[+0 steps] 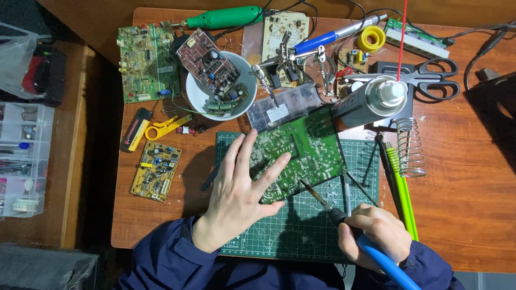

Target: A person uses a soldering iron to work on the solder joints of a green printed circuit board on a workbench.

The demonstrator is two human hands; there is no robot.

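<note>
Nearest the wearer, the right hand (374, 232) closes in a pen-like grip around the blue-handled soldering iron (349, 225). Its thin metal tip angles up and left to reach the lower right edge of the large green printed circuit board (301, 156), solder side up. Held low on the handle this way, the tip seems easier to steer finely.

The left hand (236, 196) lies flat with its fingers spread across the left half of that board, gripping nothing. It presses the board against the dark green gridded cutting mat (301, 231) beneath it, probably so the board cannot slide under the tip. The mat likely guards the brown wooden table (462, 204) from heat.

Just right of the mat lie two slim bright green tools (400, 188) and a coiled wire iron stand (410, 147). To the left rest a small yellow circuit board (156, 171), yellow wire strippers (166, 128) and a yellow and black lighter-shaped object (134, 130).

Beyond the board stands a grey spray can (371, 99) with a red straw, touching the board's far corner. Farther still, a white bowl (199, 94) holds a reddish circuit board (207, 62) and loose parts, flanked by a green circuit board (142, 63). At the back lie a green rotary tool (226, 17), black-handled scissors (424, 72) and a yellow tape roll (372, 38). A clear parts organiser (21, 156) sits at far left.
</note>
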